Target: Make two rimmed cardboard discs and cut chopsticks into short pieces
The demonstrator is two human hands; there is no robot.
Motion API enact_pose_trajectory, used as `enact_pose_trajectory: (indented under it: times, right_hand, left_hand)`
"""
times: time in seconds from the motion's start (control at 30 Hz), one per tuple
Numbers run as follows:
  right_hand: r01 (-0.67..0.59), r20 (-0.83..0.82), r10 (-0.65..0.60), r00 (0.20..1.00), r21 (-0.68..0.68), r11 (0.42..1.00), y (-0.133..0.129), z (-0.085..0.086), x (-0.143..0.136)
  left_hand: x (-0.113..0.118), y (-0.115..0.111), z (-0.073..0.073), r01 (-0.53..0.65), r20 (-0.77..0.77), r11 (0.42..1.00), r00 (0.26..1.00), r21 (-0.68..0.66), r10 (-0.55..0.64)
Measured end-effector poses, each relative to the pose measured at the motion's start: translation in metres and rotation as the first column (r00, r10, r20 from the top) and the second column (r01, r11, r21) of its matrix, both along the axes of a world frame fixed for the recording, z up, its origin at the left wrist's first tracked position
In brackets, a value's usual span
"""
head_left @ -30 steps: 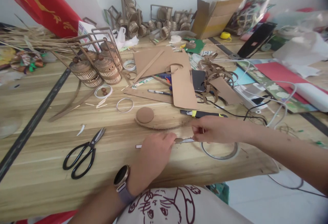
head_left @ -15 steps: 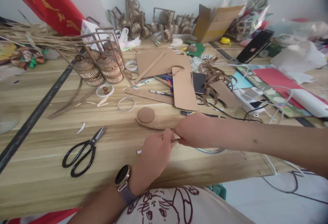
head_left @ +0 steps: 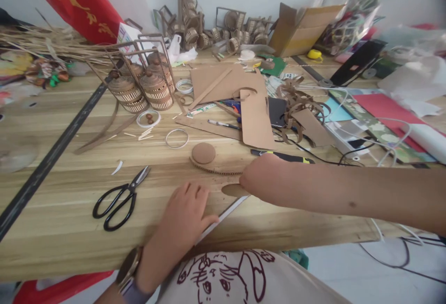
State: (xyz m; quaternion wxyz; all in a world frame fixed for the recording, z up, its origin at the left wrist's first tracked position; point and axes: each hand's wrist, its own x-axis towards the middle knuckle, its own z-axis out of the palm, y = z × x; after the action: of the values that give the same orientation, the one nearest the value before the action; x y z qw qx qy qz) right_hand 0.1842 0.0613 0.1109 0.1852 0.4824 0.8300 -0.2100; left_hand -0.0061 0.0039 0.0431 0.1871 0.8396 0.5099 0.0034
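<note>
evidently, the white-faced strip [head_left: 228,212] runs slantwise from beside the left hand [head_left: 184,209] to the underside of the right hand [head_left: 263,178]. the left fingers lie palm down, loosely spread, with the thumb tip appearing to touch the strip's edge. the right hand turns its back to view, so what its fingers pinch, if anything, i cannot tell; a brown oval piece [head_left: 232,190] sits right at their near side. the strip looks light, thin and bendy, likely to curl or kink, so edges close to an end seem the safest hold. the oval piece looks light and fairly stiff, best taken by its rim. far beyond the left fingers, a red bag [head_left: 92,0] carries gold characters [head_left: 91,18] too blurred to read; far past the right fingers, a black box [head_left: 365,55] bears a small label [head_left: 354,67], also illegible.
</note>
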Motion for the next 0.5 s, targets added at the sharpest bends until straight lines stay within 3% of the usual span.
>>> enact_pose_trajectory:
  times: [0.13, 0.27, 0.37, 0.5]
  right_hand:
    - [-0.069, 0.229, 0.09, 0.969, -0.097, 0.993, 0.002, 0.017, 0.002]
    - [-0.125, 0.297, 0.153, 0.943, -0.109, 0.986, 0.003, 0.02, 0.013]
    - [-0.16, 0.215, 0.178, 0.96, -0.097, 0.982, 0.0, 0.013, 0.03]
    - [-0.154, 0.089, 0.161, 0.983, -0.075, 0.985, -0.006, -0.001, 0.052]
  left_hand:
    - [-0.015, -0.014, 0.001, 0.049, -0.073, 0.972, 0.995, -0.231, -0.067]
    - [-0.014, -0.015, 0.0, 0.093, -0.115, 0.954, 0.985, -0.284, -0.13]
    - [-0.022, -0.008, -0.001, -0.008, -0.041, 0.971, 0.999, -0.241, -0.002]
    - [-0.04, 0.004, -0.005, -0.131, 0.237, 0.971, 0.955, -0.198, 0.177]
